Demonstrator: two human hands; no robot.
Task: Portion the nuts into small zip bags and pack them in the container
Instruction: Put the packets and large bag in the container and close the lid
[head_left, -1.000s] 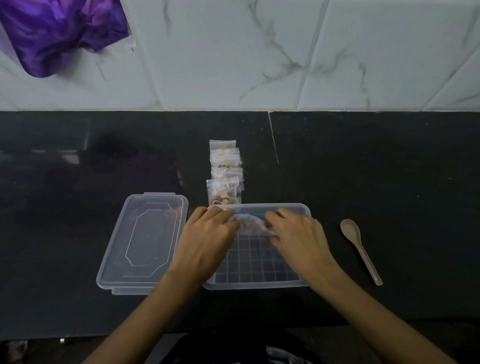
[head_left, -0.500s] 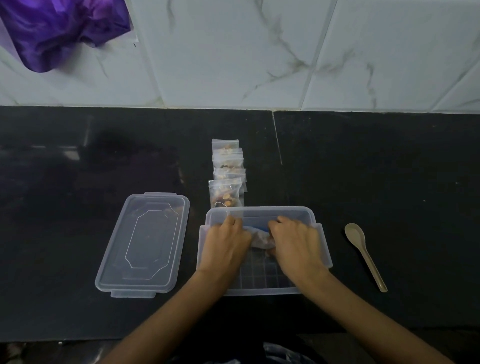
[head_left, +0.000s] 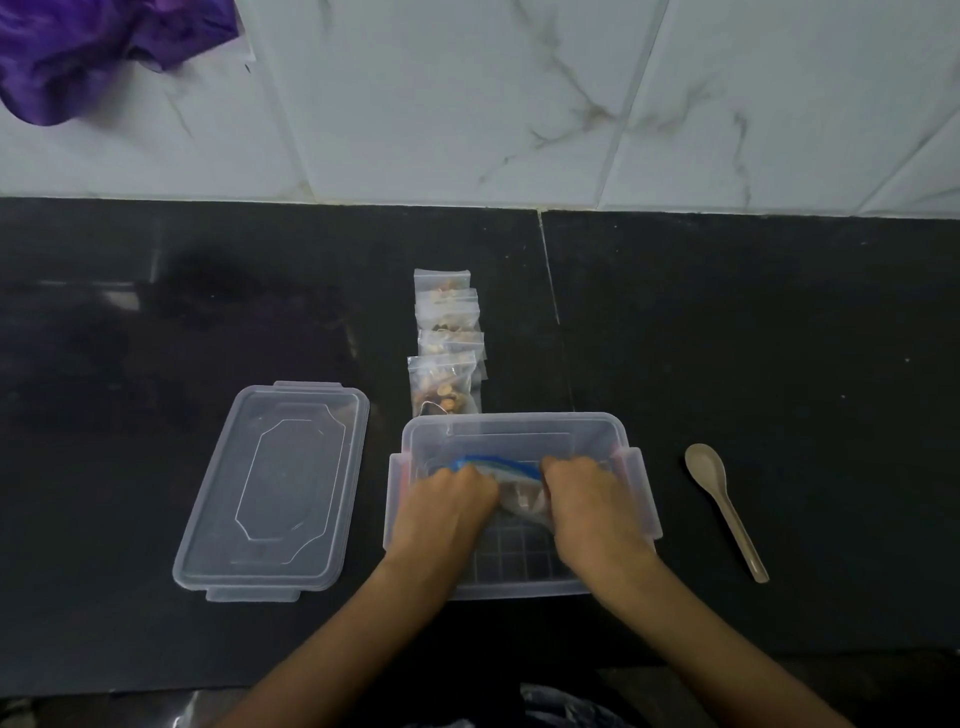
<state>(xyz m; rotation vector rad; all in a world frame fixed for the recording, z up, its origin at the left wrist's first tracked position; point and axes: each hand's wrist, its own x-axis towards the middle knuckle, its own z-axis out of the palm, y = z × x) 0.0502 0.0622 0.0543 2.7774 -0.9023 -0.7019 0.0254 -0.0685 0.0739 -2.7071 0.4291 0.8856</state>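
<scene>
A clear plastic container sits on the black counter in front of me. Inside it, a zip bag with a blue seal holds dark nuts. My left hand grips the bag's left end and my right hand grips its right end, both down inside the container. Just behind the container, several small filled zip bags lie in an overlapping row running away from me.
The container's clear lid lies flat to the left. A beige spoon rests on the counter to the right. White marble tiles back the counter, with purple plastic at the top left.
Both hands have sunk with the blue-sealed bag from the container's far rim down into it.
</scene>
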